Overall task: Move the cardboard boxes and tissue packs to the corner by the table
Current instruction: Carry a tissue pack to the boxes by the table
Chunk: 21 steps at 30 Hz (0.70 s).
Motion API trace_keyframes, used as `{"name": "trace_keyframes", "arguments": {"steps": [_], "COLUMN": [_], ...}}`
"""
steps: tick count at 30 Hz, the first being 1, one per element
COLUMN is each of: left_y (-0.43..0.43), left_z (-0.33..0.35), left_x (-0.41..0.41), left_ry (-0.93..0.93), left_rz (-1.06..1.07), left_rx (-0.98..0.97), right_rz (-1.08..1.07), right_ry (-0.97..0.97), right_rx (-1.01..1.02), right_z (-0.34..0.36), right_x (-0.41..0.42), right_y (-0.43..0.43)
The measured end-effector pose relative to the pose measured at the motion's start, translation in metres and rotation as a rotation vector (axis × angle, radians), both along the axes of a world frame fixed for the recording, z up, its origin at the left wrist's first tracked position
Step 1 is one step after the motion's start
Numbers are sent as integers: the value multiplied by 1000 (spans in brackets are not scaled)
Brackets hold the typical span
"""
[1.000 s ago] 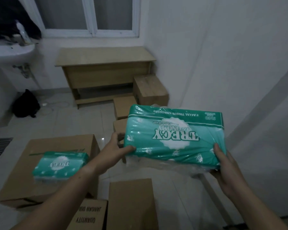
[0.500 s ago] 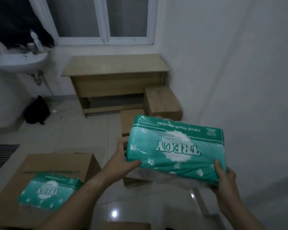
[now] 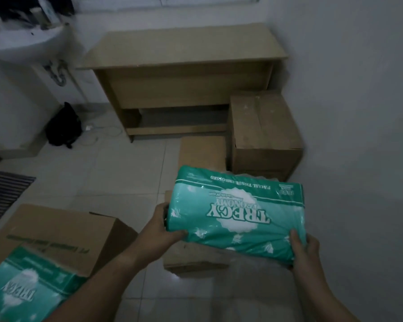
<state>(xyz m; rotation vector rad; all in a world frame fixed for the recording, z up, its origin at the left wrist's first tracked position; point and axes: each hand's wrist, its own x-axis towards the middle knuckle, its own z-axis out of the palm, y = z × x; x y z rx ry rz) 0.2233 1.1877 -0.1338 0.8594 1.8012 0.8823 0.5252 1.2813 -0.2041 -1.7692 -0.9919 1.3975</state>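
Note:
I hold a green tissue pack [image 3: 235,214] in the air with both hands. My left hand [image 3: 163,231] grips its left end, my right hand [image 3: 305,249] grips its lower right corner. Under the pack lies a low cardboard box [image 3: 191,259] on the floor. Beyond it a flat box [image 3: 201,154] and a taller cardboard box [image 3: 263,131] stand in the corner beside the wooden table [image 3: 184,49]. At the lower left a second tissue pack [image 3: 26,289] lies on a large cardboard box [image 3: 58,233].
A white wall [image 3: 358,112] runs along the right. A washbasin [image 3: 26,40] hangs at the upper left, with a black bag [image 3: 63,126] and a cable on the tiled floor below. A striped mat [image 3: 2,191] lies at the left edge.
I have moved closer to the table and the corner boxes, carrying the tissue pack forward. The view has tipped downward, and the large box with the second pack has slid to the lower left.

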Motion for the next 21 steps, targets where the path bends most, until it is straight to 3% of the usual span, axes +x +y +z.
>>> {"name": "trace_keyframes", "arguments": {"steps": [5,11,18,21], "left_y": [23,31,47,61], "left_z": [-126,-214,-244,-250], "left_x": [-38,-60,-81,-77], "left_ry": [36,122,172,183], "left_rz": [76,56,110,18], "left_rx": [-132,-266,-282,-232], "right_rz": [134,248,376,510], "right_ry": [-36,-114,-44,-66], "right_rx": [-17,12,38,100], "right_z": [-131,-209,-238,-246], "right_x": [-42,-74,-100,-111], "right_y": [35,50,79,93]}}
